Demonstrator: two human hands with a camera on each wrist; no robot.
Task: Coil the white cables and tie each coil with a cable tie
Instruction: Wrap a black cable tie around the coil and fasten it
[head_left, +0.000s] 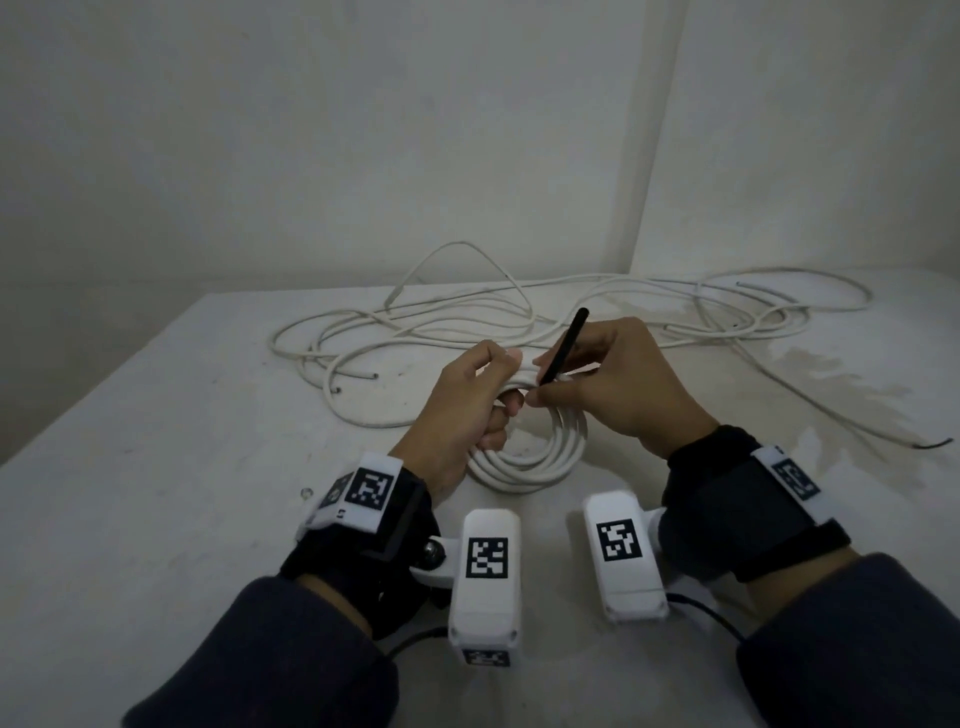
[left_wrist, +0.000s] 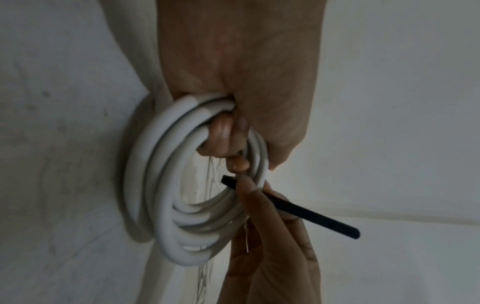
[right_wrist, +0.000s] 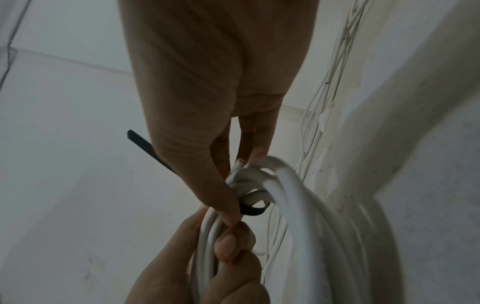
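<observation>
A coil of thick white cable (head_left: 540, 457) (left_wrist: 161, 185) (right_wrist: 306, 205) stands on edge on the white table (head_left: 156, 415). My left hand (head_left: 467, 400) (left_wrist: 233, 102) (right_wrist: 207, 267) grips the coil's top, fingers curled through the loops. My right hand (head_left: 597, 384) (left_wrist: 259, 236) (right_wrist: 213, 123) pinches a black cable tie (head_left: 563, 345) (left_wrist: 306, 214) (right_wrist: 145, 148) against the coil, right beside the left thumb. The tie's short end (right_wrist: 253, 210) pokes through under the loops; its long end sticks up and away from the coil.
Several loose white cables (head_left: 519, 312) lie tangled across the far half of the table, one strand (head_left: 831, 410) trailing to the right edge. Walls close off the back and the right side. A damp patch (head_left: 810, 364) marks the table at right.
</observation>
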